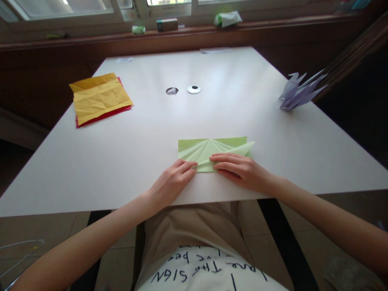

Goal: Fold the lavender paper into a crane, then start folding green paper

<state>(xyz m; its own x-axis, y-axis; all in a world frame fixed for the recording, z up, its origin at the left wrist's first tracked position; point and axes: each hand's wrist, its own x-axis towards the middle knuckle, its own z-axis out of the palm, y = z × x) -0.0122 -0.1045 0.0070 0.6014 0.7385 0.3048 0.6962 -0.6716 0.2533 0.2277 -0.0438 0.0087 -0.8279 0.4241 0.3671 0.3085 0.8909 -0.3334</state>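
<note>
Daylight enters from the windows (169,6) at twelve o'clock, leaving soft glare on the white worktop (212,72); corners bend and darken; focus stays sharp centrally.

White table (127,161), taken as landmark: large, matte, two round cable ports (193,89) at its middle. Beyond its far edge, a dark wooden sill (91,38) beneath bright windows (60,6); a small box (167,24) and crumpled wrapper (227,18) rest on the sill. Below the table's near edge, beige floor tiles (39,230). Daylight glares across the tabletop.
</note>
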